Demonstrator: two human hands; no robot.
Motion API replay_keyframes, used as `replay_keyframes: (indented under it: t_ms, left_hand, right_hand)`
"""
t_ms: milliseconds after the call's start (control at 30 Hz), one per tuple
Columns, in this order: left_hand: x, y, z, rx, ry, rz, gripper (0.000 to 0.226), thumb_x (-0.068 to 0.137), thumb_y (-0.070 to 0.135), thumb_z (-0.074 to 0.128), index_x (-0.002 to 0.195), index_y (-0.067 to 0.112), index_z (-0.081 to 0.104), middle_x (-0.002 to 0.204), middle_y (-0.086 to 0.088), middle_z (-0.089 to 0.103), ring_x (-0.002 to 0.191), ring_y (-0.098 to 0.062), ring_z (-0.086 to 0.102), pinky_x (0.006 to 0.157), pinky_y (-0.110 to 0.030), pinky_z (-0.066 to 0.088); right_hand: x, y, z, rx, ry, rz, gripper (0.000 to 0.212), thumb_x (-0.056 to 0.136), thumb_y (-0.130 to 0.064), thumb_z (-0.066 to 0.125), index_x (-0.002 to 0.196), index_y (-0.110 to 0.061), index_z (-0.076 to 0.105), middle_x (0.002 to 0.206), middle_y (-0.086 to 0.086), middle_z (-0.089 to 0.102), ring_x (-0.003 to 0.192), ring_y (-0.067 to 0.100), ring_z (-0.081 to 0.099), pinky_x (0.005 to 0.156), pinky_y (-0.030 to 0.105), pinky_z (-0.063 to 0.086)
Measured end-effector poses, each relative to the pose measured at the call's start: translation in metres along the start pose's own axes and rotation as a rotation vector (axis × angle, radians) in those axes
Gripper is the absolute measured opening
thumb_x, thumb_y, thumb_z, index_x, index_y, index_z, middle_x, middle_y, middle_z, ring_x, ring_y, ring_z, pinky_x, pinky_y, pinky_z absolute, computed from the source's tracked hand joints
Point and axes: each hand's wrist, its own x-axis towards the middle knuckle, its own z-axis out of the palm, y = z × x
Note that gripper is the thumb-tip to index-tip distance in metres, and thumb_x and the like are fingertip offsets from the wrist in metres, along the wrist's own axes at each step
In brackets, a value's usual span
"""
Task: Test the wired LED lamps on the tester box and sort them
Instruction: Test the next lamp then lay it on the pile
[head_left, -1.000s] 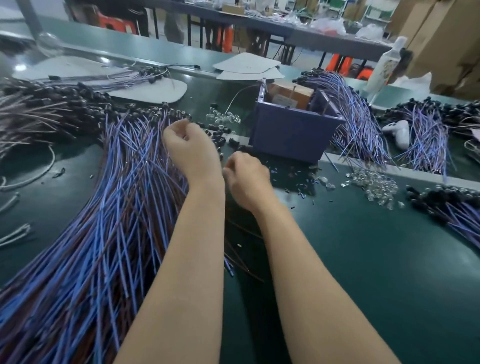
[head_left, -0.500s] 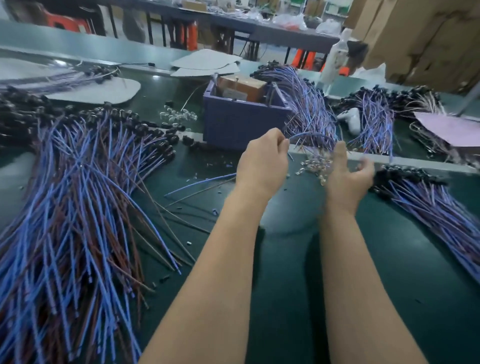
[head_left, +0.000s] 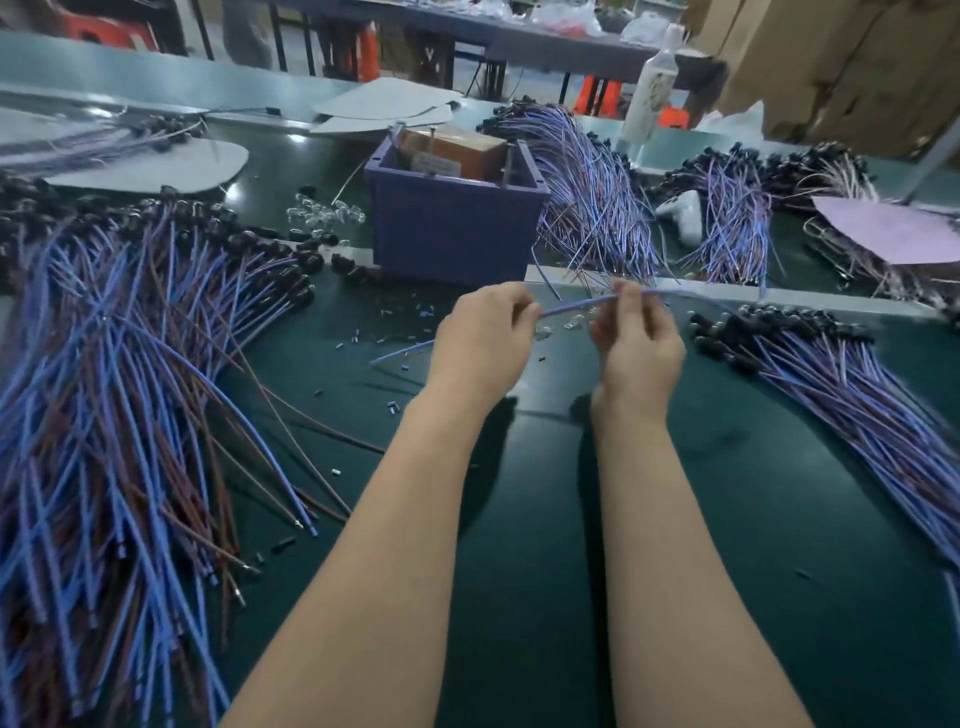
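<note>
My left hand (head_left: 480, 338) and my right hand (head_left: 636, 343) hold one blue wired LED lamp (head_left: 571, 307) stretched between them, just in front of the blue tester box (head_left: 452, 228). Both hands pinch its wire; the right end trails toward the pile on the right. The lamp's head is not visible. A large heap of blue and brown wired lamps (head_left: 119, 415) with black heads lies at the left. A second pile (head_left: 841, 379) lies at the right.
More lamp bundles (head_left: 592, 192) drape behind and right of the box. Clear loose LED caps (head_left: 322, 213) lie left of the box, small bits litter the green mat (head_left: 519, 519). A white bottle (head_left: 652, 83) and cardboard boxes (head_left: 841, 62) stand at the back.
My hands left the left heap, moved right in front of the box, and now pull one blue lamp wire straight between them. The camera view swung right.
</note>
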Motion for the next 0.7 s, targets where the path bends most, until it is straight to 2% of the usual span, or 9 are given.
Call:
replay_keyframes:
  t_ms: [67,100,200,300,367,433,500,567,700]
  left_hand:
    - [-0.001,-0.008,-0.006,0.008,0.013,-0.032,0.018,0.092,0.029,0.058,0.092,0.014,0.068,0.084,-0.003,0.068,0.085,-0.026,0.061,0.081,-0.038,0.05]
    - [-0.002,-0.009,-0.007,-0.001,0.016,-0.029,0.018,0.092,0.03,0.059,0.091,0.014,0.067,0.082,-0.001,0.067,0.083,-0.024,0.061,0.081,-0.037,0.05]
    - [-0.003,-0.002,-0.003,-0.028,0.024,0.005,0.015,0.092,0.025,0.058,0.09,0.012,0.064,0.08,-0.002,0.064,0.079,-0.025,0.058,0.077,-0.039,0.05]
    - [-0.004,-0.004,0.002,-0.05,0.056,0.017,0.014,0.093,0.021,0.056,0.09,0.01,0.063,0.09,-0.005,0.067,0.086,-0.027,0.059,0.08,-0.04,0.049]
    - [-0.005,-0.008,0.003,-0.071,0.072,0.012,0.013,0.093,0.019,0.055,0.092,0.01,0.064,0.094,-0.006,0.067,0.09,-0.026,0.06,0.083,-0.04,0.048]
    - [-0.006,-0.009,0.003,-0.078,0.066,0.026,0.014,0.093,0.017,0.054,0.095,0.01,0.066,0.096,-0.006,0.067,0.092,-0.026,0.06,0.084,-0.04,0.048]
    - [-0.006,-0.009,0.004,-0.065,0.054,0.033,0.014,0.093,0.016,0.054,0.098,0.012,0.067,0.096,-0.006,0.068,0.09,-0.026,0.061,0.084,-0.04,0.049]
    - [-0.006,-0.012,0.002,-0.05,0.055,-0.005,0.013,0.093,0.019,0.056,0.096,0.013,0.067,0.091,-0.004,0.069,0.087,-0.027,0.061,0.083,-0.039,0.049]
    - [-0.004,-0.02,-0.004,-0.025,0.084,-0.099,0.013,0.092,0.024,0.057,0.093,0.015,0.067,0.085,0.001,0.068,0.087,-0.025,0.061,0.085,-0.037,0.049]
  right_hand:
    - [0.006,-0.002,-0.006,0.146,0.133,0.065,0.019,0.097,-0.015,0.051,0.082,-0.017,0.063,0.058,-0.008,0.058,0.054,0.001,0.053,0.056,0.014,0.049]
    - [0.007,-0.001,-0.007,0.175,0.136,0.089,0.019,0.097,-0.015,0.05,0.083,-0.016,0.062,0.055,-0.01,0.058,0.053,0.001,0.054,0.056,0.014,0.05]
    - [-0.001,0.004,0.002,0.113,-0.086,0.147,0.015,0.097,-0.015,0.052,0.085,-0.015,0.061,0.064,-0.005,0.063,0.059,0.005,0.058,0.063,0.018,0.052]
    - [-0.01,0.012,0.008,-0.121,-0.349,0.14,0.012,0.096,-0.012,0.052,0.091,-0.007,0.061,0.081,0.008,0.063,0.073,0.016,0.061,0.074,0.025,0.054]
    - [-0.012,0.016,0.008,-0.227,-0.427,0.115,0.017,0.097,-0.013,0.051,0.094,0.0,0.061,0.088,0.014,0.065,0.079,0.021,0.064,0.078,0.028,0.056]
    - [-0.012,0.016,0.008,-0.26,-0.401,0.067,0.019,0.097,-0.014,0.051,0.088,0.0,0.062,0.085,0.015,0.065,0.077,0.021,0.063,0.077,0.028,0.056]
    - [-0.01,0.016,0.008,-0.25,-0.312,0.015,0.022,0.096,-0.014,0.052,0.078,-0.007,0.061,0.074,0.009,0.063,0.067,0.013,0.061,0.067,0.021,0.054]
    - [-0.006,0.015,0.005,-0.197,-0.197,-0.01,0.023,0.096,-0.014,0.053,0.074,-0.011,0.06,0.066,0.002,0.06,0.057,0.004,0.057,0.059,0.015,0.051]
    - [0.006,0.01,-0.004,-0.036,0.006,-0.005,0.025,0.095,-0.014,0.054,0.071,-0.013,0.058,0.052,-0.01,0.061,0.049,0.0,0.055,0.054,0.014,0.049]
